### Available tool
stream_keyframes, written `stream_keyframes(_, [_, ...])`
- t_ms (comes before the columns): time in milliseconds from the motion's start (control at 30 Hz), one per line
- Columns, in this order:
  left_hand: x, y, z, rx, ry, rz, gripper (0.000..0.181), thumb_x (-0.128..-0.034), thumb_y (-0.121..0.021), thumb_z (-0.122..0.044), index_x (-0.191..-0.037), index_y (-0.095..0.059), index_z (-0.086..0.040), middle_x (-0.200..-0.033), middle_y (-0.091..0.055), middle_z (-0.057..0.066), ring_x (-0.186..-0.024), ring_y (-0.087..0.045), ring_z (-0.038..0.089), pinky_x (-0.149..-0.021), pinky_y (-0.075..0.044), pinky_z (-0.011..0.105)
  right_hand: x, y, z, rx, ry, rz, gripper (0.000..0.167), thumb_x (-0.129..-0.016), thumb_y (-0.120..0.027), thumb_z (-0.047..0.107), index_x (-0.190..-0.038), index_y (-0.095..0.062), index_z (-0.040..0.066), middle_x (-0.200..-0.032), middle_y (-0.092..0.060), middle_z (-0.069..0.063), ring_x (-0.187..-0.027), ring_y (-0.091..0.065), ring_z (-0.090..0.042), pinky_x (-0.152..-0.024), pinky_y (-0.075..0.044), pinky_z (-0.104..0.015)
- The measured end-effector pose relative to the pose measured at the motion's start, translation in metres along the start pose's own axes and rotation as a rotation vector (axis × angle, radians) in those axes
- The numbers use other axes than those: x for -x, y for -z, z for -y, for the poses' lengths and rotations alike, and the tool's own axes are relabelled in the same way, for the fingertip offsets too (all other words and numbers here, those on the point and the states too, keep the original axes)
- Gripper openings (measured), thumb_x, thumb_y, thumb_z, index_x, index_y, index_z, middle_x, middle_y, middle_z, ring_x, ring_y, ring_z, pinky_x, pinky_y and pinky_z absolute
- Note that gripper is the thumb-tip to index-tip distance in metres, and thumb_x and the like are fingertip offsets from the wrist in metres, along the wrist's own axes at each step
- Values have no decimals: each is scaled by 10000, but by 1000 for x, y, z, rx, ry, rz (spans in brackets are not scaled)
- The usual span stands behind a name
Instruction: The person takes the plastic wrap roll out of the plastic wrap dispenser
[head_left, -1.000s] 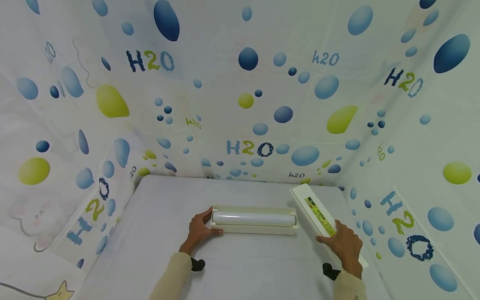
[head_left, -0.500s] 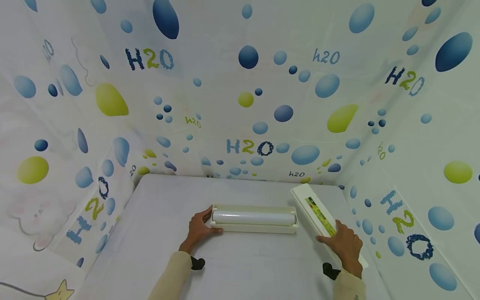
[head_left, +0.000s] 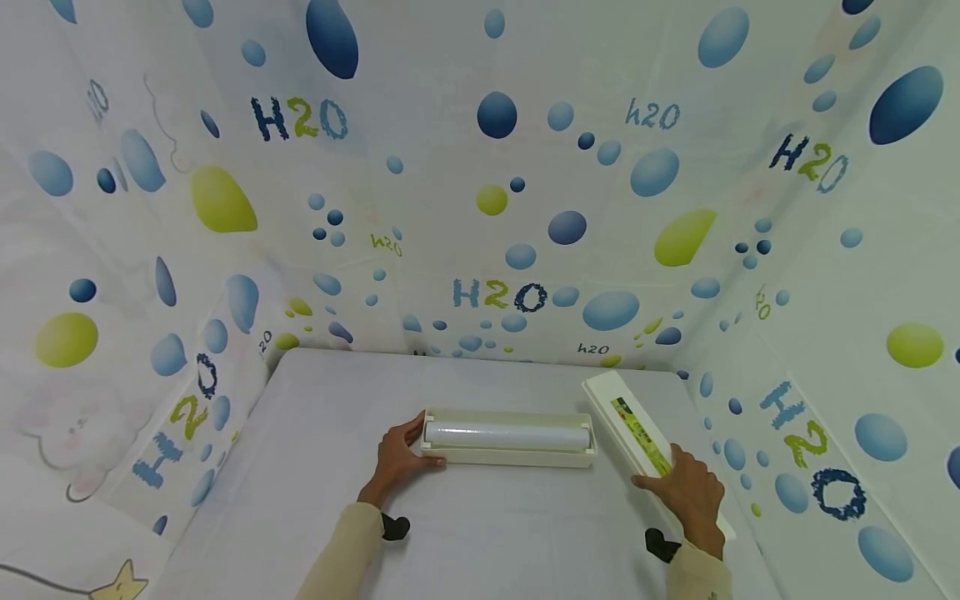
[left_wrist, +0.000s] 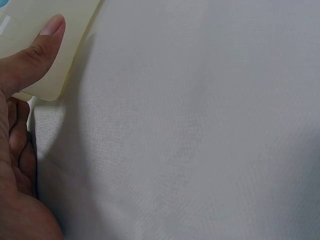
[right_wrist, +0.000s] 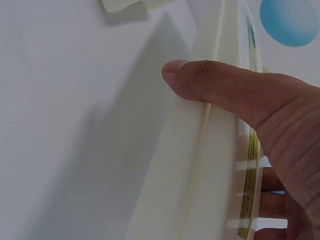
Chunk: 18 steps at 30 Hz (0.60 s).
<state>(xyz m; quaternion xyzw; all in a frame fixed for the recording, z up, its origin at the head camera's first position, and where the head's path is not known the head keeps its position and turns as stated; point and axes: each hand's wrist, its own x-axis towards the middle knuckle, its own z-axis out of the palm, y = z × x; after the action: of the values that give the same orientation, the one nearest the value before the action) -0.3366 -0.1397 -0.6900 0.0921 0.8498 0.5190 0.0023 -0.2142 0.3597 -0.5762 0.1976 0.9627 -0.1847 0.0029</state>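
Box [head_left: 510, 458] sits on the table [head_left: 487, 533], open side showing, roll [head_left: 506, 433] lying lengthwise inside it. Lid [head_left: 606, 385] is off, just right of the box, slanted: far end past the box's back right corner, near end toward the person. Label [head_left: 637, 427] on the lid faces up.

Step, my read: lid and box held apart, roll exposed. Next move, if it's closing up, calls for swinging the lid parallel to the box and lining up ends; if it's roll work, the lid needs setting down right of the box to free that hand. Can't tell which. Either way, box needs a steady hold.

Left hand [head_left: 401, 458] grips the box's left end, thumb on the front wall, fingers around the back side. Forearm comes in from front-left of the box.

Right hand [head_left: 690, 483] grips the lid near its near end, right of and closer in than the box. Thumb across the lid's box-facing side, fingers over the opposite side. Forearm comes up from front-right of the box. Can't tell whether the lid touches the table.
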Motion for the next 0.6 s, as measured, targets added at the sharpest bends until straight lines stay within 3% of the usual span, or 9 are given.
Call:
stream_keyframes(267, [0,1,0,22,43,9,1119,-650,-1083,-238,-1605,-531,-54,-1583,-603,152,-1484,-585,401,-1249,-468,553,-1,-4,-6,5,-2,7,1046,-746,-954,540,-1469,-558,-104,-1069,-748,-292,-811,-658,-348,-693,-516,-483])
stream_keyframes(600, [3,0,-6,8,1,-13,1115,-643,-1084,-197,-1596,-532,-23,-1562,-619,191,-1450,-607,437,-1210,-496,573,0,-5,-9,0,9,32,1083,-763,-933,566,-1499,-521,-112,-1106,-738,-307,-837,-665,-362,-728,-531,-532])
